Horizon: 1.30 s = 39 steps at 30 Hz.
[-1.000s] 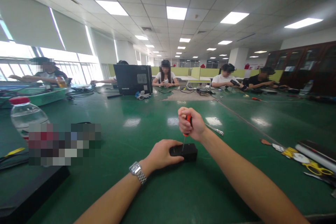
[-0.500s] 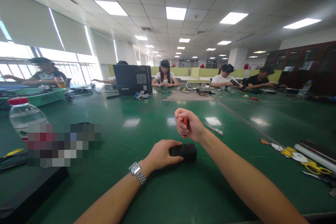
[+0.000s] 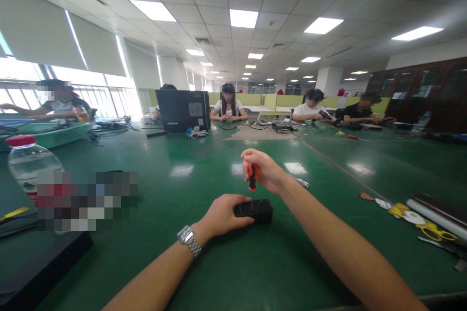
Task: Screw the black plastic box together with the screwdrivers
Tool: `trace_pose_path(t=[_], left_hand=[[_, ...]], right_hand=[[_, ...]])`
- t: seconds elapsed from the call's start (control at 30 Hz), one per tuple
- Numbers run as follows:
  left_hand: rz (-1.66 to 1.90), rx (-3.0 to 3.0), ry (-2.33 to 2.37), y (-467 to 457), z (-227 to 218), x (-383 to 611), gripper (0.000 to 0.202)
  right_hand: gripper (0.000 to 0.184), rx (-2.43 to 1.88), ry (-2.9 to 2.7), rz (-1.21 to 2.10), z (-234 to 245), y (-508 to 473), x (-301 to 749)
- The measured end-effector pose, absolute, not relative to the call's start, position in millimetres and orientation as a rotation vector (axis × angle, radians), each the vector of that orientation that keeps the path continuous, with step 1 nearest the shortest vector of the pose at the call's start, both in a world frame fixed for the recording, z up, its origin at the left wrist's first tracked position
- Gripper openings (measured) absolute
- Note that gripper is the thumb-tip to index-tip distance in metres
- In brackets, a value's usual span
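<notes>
A small black box [image 3: 260, 211] lies on the green table [image 3: 219, 262] in front of me. My left hand [image 3: 223, 214], with a metal watch on its wrist, is closed over the box's left end and presses it down. My right hand [image 3: 262, 170] is wrapped round the orange-and-black handle of a screwdriver [image 3: 252, 182]. The screwdriver stands upright with its tip on the top of the box.
A clear bottle with a red cap [image 3: 27, 167] stands at the left beside a flat black device [image 3: 40, 272]. Yellow scissors [image 3: 436, 232] and other tools lie at the right. A metal tool [image 3: 301, 182] lies behind my right hand. Several people sit at the far end behind a laptop [image 3: 183, 110].
My right hand has shifted a little left and turned on the screwdriver, so more of the orange handle shows. My left hand and the box have stayed put.
</notes>
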<state>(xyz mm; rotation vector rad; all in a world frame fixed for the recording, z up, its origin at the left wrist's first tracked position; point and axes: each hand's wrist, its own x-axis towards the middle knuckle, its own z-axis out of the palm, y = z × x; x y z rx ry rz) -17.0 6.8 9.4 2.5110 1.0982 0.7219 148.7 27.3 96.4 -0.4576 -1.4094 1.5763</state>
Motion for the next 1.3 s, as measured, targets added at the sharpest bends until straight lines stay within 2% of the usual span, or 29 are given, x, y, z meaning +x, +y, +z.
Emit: trace_pose_path(t=[0.2,0.6,0.73,0.9,1.3], left_hand=[[0.723,2.502,1.104,5.9,10.3,-16.7,0.042],[0.716,2.505,1.105,8.7,7.4,-16.9,0.044],[0.712,2.498,1.105,7.2,9.5,-17.1,0.044],[0.703,2.473,1.099,6.1,11.8,-16.3,0.042],[0.712,2.486,1.096,4.9,12.7,-16.1,0.041]], right_hand=[[0.024,-0.454,-1.408,1.610,97.9,25.5,148.7],[0.019,-0.420,-1.384,1.564,95.0,25.8,146.5],[0.024,-0.425,-1.418,1.512,95.3,24.7,148.5],[0.014,-0.339,-1.511,1.629,97.0,24.6,149.8],[0.021,-0.475,-1.428,1.608,98.7,22.8,147.1]])
